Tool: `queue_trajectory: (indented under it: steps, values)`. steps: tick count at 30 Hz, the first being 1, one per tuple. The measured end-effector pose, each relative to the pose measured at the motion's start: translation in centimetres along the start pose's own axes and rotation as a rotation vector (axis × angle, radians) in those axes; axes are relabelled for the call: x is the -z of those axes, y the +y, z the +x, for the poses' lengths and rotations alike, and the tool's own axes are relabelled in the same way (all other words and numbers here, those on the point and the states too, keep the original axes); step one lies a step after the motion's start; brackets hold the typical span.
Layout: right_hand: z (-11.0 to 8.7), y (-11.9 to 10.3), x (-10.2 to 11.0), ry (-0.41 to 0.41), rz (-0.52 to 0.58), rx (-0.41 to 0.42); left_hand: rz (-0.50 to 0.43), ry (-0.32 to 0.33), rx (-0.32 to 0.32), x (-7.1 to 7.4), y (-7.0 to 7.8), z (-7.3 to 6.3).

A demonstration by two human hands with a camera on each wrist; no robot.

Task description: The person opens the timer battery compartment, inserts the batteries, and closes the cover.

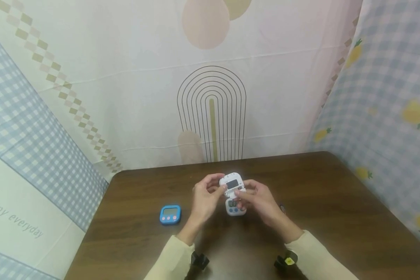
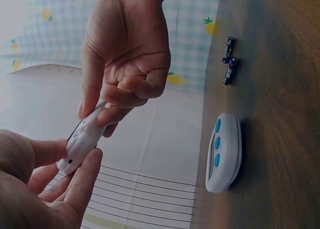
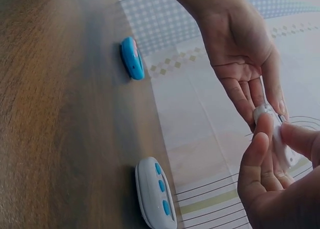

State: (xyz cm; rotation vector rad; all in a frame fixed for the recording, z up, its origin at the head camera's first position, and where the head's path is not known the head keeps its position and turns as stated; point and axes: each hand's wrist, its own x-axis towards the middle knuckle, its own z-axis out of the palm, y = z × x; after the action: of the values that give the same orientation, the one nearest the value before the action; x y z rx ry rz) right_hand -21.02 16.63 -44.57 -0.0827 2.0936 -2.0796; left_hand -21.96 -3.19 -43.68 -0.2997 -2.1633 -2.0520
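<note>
Both hands hold a white rounded timer point(image 1: 233, 178) up over the table, its face with a dark rectangle turned toward me. My left hand point(image 1: 205, 198) grips it by the left edge, thumb on the near face and fingers behind. With thumb and fingers, my right hand point(image 1: 262, 200) pinches its lower right part. In the left wrist view the held timer point(image 2: 82, 141) appears edge-on between the two hands. Just below them, a second white timer point(image 1: 235, 211) with blue buttons rests on the table, partly hidden by the fingers in the head view.
A blue timer point(image 1: 170, 215) with pink buttons lies to the left on the brown wooden table point(image 1: 133, 241). Two small dark batteries point(image 2: 230, 71) lie on the table, mostly hidden behind the right hand in the head view. Patterned cloths point(image 1: 147, 97) hang around the table.
</note>
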Motion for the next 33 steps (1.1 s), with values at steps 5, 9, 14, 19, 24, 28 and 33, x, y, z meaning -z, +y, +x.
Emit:
queue_trajectory:
  steps: [5, 9, 14, 19, 24, 28, 33]
  values:
    - [0.04, 0.09, -0.13, 0.030, 0.011, 0.014, 0.043, 0.022, -0.030, -0.14, 0.06, 0.02]
    - [0.01, 0.10, -0.19, 0.067, 0.000, 0.028, 0.057, 0.033, -0.040, -0.18, 0.03, 0.03]
    - [0.01, 0.03, -0.18, 0.089, -0.020, 0.025, 0.037, 0.053, -0.032, 0.01, -0.11, 0.03]
    - [-0.03, -0.08, 0.01, 0.070, -0.053, 0.018, 0.015, 0.092, -0.026, 0.37, -0.13, 0.06]
    - [-0.11, -0.15, 0.15, 0.034, -0.063, 0.032, 0.033, 0.110, -0.027, 0.51, 0.03, 0.17]
    - [0.04, -0.08, 0.30, 0.014, -0.073, 0.036, 0.040, 0.114, -0.032, 0.50, 0.12, 0.23]
    - [0.12, -0.06, 0.49, -0.010, -0.099, 0.033, 0.031, 0.109, -0.028, 0.49, 0.20, 0.28]
